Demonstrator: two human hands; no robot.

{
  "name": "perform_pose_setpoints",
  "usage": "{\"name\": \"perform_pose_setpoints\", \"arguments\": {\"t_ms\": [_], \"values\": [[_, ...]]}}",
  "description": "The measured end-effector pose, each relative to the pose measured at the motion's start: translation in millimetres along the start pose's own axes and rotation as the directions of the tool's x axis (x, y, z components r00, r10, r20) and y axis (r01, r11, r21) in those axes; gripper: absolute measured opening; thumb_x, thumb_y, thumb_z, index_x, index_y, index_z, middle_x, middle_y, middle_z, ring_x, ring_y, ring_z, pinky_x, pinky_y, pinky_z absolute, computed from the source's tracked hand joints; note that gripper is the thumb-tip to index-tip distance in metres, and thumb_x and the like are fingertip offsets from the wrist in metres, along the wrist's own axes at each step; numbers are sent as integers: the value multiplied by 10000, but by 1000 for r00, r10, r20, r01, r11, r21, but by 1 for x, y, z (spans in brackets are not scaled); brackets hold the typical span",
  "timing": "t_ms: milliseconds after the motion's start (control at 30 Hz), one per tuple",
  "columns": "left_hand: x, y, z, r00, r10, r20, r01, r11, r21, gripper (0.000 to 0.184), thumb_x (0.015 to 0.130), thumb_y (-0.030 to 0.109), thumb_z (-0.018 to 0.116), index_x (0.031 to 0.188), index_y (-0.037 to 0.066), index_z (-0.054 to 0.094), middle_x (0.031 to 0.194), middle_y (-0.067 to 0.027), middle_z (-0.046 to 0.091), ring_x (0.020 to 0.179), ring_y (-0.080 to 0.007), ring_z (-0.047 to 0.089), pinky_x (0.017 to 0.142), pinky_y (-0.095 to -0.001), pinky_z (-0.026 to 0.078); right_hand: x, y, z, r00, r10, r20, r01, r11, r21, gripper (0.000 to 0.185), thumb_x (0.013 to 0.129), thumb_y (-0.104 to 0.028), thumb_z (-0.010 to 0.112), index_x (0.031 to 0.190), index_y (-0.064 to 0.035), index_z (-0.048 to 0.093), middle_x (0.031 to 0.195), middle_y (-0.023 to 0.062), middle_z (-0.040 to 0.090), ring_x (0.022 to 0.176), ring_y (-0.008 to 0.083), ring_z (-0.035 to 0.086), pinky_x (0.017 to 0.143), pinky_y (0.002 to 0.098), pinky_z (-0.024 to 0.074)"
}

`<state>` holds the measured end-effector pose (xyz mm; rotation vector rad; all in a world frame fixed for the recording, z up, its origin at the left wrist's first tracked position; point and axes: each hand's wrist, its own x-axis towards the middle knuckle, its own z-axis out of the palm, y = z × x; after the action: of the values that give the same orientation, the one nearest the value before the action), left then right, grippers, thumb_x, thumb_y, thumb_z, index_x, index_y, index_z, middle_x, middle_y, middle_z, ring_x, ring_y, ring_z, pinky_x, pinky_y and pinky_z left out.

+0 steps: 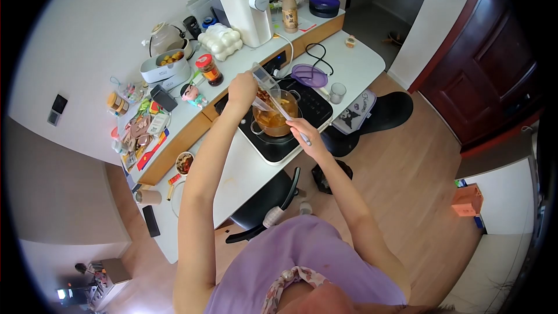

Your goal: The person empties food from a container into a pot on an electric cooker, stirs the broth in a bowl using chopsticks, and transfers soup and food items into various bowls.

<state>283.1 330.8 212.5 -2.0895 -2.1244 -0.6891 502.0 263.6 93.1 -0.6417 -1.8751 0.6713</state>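
The left hand [243, 90] was closed on a clear container [265, 80], which was tilted over the pot [273, 126]. The right hand [308, 138] was closed around a pale utensil [283, 111].

Sleeveless purple top [302, 261], floral-patterned neck scarf [297, 278]

Pot [279, 132] partly hidden behind clear container [265, 79]
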Motion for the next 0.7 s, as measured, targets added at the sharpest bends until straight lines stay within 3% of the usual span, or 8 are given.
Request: {"name": "perform_pose_setpoints", "arguments": {"t_ms": [200, 300, 700], "values": [[13, 31, -3, 993, 82, 83, -97, 976, 194, 161, 797, 88, 510, 811, -15, 634, 797, -217, 640, 750, -354, 648, 659, -412, 533, -16, 1, 22, 997, 38, -69, -35, 999, 42, 235, 866, -20, 548, 1099, -14, 577, 1043, 133, 572, 922, 243, 586, 784, 274, 462], [18, 42, 0, 992, 75, 103, -97, 970, 221, 171, 796, 81, 511, 793, -11, 655, 790, -213, 646, 750, -346, 655, 652, -412, 538, -22, 1, 28, 990, 110, -90, -102, 991, 85, 234, 872, -31, 545, 1103, -15, 578, 1040, 130, 571, 920, 240, 585, 780, 271, 459], [24, 62, 11, 982, 34, 185, -81, 964, 253, 199, 813, 92, 509, 809, -10, 679, 816, -201, 661, 774, -327, 664, 662, -393, 546, -27, 4, 30, 982, 78, -172, -66, 995, 74, 231, 867, -23, 560, 1097, -26, 574, 1011, 130, 576, 883, 257, 594, 763, 291, 473]]}}
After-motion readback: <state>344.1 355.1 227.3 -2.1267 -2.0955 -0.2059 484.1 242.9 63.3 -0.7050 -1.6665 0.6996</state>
